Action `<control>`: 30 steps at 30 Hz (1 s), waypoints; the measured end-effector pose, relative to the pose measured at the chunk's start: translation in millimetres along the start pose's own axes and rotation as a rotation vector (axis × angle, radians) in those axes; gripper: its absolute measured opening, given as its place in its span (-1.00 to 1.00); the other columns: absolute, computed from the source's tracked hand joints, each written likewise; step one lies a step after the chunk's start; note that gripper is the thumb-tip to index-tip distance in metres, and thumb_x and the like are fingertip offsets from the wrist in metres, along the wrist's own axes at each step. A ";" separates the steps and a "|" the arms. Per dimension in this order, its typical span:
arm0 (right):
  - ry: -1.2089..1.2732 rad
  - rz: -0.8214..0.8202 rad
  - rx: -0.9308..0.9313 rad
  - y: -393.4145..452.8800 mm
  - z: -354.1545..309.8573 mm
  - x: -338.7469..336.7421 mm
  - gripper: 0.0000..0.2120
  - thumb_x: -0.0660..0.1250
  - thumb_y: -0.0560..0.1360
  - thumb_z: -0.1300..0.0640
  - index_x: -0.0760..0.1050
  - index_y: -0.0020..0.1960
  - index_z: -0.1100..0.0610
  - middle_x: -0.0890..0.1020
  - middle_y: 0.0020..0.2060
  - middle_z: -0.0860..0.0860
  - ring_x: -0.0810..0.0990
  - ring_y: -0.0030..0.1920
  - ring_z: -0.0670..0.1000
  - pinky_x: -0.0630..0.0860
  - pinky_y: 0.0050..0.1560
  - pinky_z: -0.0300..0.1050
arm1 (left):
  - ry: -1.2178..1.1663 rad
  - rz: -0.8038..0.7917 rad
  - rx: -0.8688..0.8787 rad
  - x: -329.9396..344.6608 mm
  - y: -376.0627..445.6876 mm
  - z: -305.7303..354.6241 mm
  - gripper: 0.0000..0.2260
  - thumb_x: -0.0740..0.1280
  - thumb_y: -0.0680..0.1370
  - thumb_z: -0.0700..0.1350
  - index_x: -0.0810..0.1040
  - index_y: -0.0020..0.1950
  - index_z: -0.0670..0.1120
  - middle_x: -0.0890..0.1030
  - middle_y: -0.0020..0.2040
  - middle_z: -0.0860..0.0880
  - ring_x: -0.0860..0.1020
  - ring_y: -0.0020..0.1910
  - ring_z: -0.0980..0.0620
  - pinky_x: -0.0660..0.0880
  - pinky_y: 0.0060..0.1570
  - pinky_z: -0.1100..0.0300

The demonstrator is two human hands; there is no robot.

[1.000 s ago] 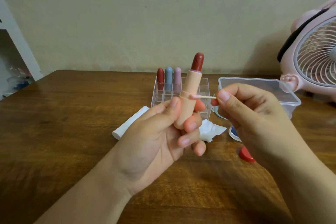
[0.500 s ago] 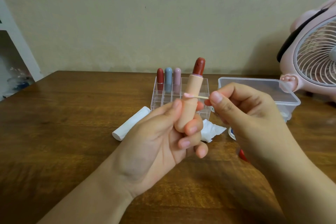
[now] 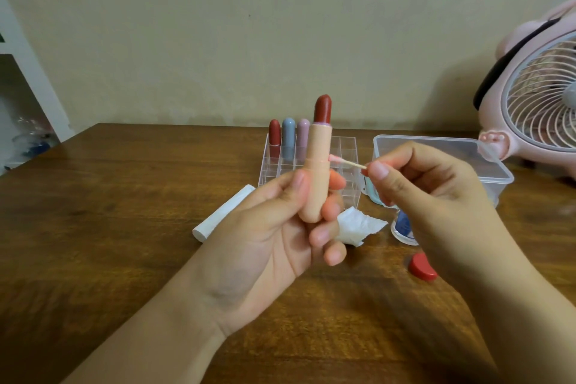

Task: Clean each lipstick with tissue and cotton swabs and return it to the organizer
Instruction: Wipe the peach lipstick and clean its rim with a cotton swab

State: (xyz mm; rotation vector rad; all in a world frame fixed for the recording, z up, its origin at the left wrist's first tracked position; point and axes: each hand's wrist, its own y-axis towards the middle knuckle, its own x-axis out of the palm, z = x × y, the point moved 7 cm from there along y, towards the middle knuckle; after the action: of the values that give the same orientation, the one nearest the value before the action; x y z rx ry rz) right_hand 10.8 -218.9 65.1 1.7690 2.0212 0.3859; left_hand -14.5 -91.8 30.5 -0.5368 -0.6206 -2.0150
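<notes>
My left hand (image 3: 274, 237) grips an uncapped peach lipstick (image 3: 318, 165) upright, its dark red bullet raised at the top. My right hand (image 3: 436, 196) pinches a cotton swab (image 3: 346, 161) whose pink-stained tip touches the tube's right side at the seam. Behind stands a clear organizer (image 3: 349, 150) with a red (image 3: 274, 134), a blue (image 3: 288, 132) and a mauve lipstick (image 3: 302, 131) in its back left cells. A crumpled white tissue (image 3: 358, 227) lies on the wooden table (image 3: 109, 212) before the organizer. The red cap (image 3: 422, 266) lies to the right.
A white rolled tissue (image 3: 224, 217) lies left of my left hand. A clear lidded plastic box (image 3: 486, 171) sits to the right, and a small clear bottle with a blue label (image 3: 403, 227) stands partly behind my right hand. A pink fan (image 3: 536, 103) stands at the far right.
The swab tip has shifted from the tube's left front to its right side at the seam. The tube now stands more upright.
</notes>
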 end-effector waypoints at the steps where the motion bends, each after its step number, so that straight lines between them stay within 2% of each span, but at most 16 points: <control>1: -0.001 -0.006 0.002 -0.2 0.9 1.4 -0.79 0.32 0.33 0.03 0.52 -0.27 0.20 0.45 -0.43 0.07 0.41 -0.41 -0.17 0.37 -0.37 -0.39 | -0.005 -0.014 -0.003 1.0 0.0 0.8 -0.76 0.23 0.50 -0.07 0.61 -0.03 -0.18 0.45 -0.29 -0.08 0.37 -0.40 0.07 0.46 -0.39 0.18; 6: 0.013 -0.067 -0.031 -1.9 -0.4 10.5 -0.84 0.38 0.39 0.04 0.56 -0.27 0.12 0.47 -0.45 -0.04 0.42 -0.41 -0.21 0.38 -0.36 -0.39 | -0.026 -0.026 -0.038 1.8 0.4 -3.8 -0.73 0.20 0.51 -0.03 0.54 0.02 -0.19 0.41 -0.32 -0.07 0.31 -0.40 0.06 0.45 -0.35 0.15; 9: -0.001 -0.047 -0.004 -1.0 1.0 6.5 -0.81 0.39 0.39 0.01 0.56 -0.26 0.14 0.46 -0.44 -0.01 0.41 -0.41 -0.19 0.37 -0.37 -0.39 | -0.014 -0.036 -0.035 3.1 0.6 -5.5 -0.87 0.28 0.53 -0.14 0.51 0.02 -0.16 0.40 -0.32 -0.07 0.30 -0.40 0.06 0.47 -0.33 0.14; 11: -0.013 -0.025 0.011 -0.2 1.2 2.5 -0.79 0.33 0.34 -0.01 0.56 -0.29 0.14 0.45 -0.44 0.00 0.40 -0.42 -0.19 0.37 -0.38 -0.40 | -0.001 -0.014 -0.033 1.2 0.2 -5.8 -0.90 0.28 0.52 -0.16 0.53 -0.01 -0.14 0.39 -0.33 -0.06 0.29 -0.41 0.07 0.46 -0.35 0.15; 17: 0.047 -0.077 -0.007 -2.3 -1.3 9.9 -0.81 0.41 0.39 0.06 0.55 -0.28 0.17 0.47 -0.47 -0.06 0.39 -0.42 -0.21 0.36 -0.37 -0.40 | -0.005 -0.056 -0.033 1.5 1.2 -6.7 -0.79 0.24 0.52 -0.10 0.56 0.04 -0.19 0.45 -0.26 -0.09 0.39 -0.37 0.05 0.49 -0.31 0.13; 20: 0.025 -0.059 0.029 -0.3 2.4 4.9 -0.80 0.34 0.33 0.03 0.56 -0.27 0.17 0.47 -0.46 -0.05 0.40 -0.42 -0.21 0.36 -0.38 -0.40 | 0.004 -0.037 -0.033 -1.1 2.3 -7.5 -0.76 0.22 0.51 -0.09 0.59 0.01 -0.20 0.45 -0.29 -0.09 0.38 -0.39 0.05 0.50 -0.31 0.13; 22: 0.011 -0.059 0.036 0.5 4.8 2.9 -0.80 0.36 0.36 0.02 0.56 -0.27 0.16 0.47 -0.45 -0.03 0.41 -0.41 -0.21 0.37 -0.38 -0.40 | -0.003 -0.033 -0.033 -1.6 2.7 -7.4 -0.75 0.20 0.52 -0.08 0.58 0.00 -0.21 0.43 -0.32 -0.08 0.36 -0.42 0.06 0.49 -0.31 0.12; 24: 0.034 -0.078 0.013 -0.1 5.1 6.6 -0.82 0.41 0.40 0.04 0.55 -0.30 0.12 0.47 -0.46 -0.06 0.40 -0.41 -0.21 0.36 -0.37 -0.39 | -0.012 -0.039 -0.036 -1.5 2.4 -7.2 -0.74 0.19 0.52 -0.07 0.58 0.00 -0.21 0.39 -0.33 -0.07 0.34 -0.43 0.06 0.49 -0.30 0.12; 26: 0.071 -0.100 -0.010 -0.7 4.7 11.8 -0.89 0.36 0.38 0.07 0.58 -0.31 0.04 0.46 -0.47 -0.10 0.39 -0.42 -0.21 0.35 -0.35 -0.39 | -0.017 -0.064 -0.041 -0.3 2.1 -7.3 -0.73 0.19 0.53 -0.07 0.58 0.01 -0.21 0.38 -0.33 -0.06 0.32 -0.42 0.07 0.48 -0.28 0.13; 30: 0.058 -0.087 0.005 0.6 9.0 8.8 -0.90 0.34 0.38 0.04 0.59 -0.29 0.00 0.46 -0.48 -0.13 0.38 -0.42 -0.21 0.34 -0.36 -0.40 | -0.037 -0.079 -0.041 -0.4 1.9 -7.5 -0.79 0.29 0.54 -0.11 0.50 0.08 -0.21 0.38 -0.33 -0.06 0.32 -0.41 0.07 0.49 -0.27 0.12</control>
State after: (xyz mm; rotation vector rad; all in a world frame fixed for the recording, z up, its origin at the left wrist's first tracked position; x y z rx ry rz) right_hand 14.9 -210.7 56.4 1.6843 2.1328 0.4091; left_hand -13.6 -97.0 24.9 -0.5832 -0.6331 -2.0995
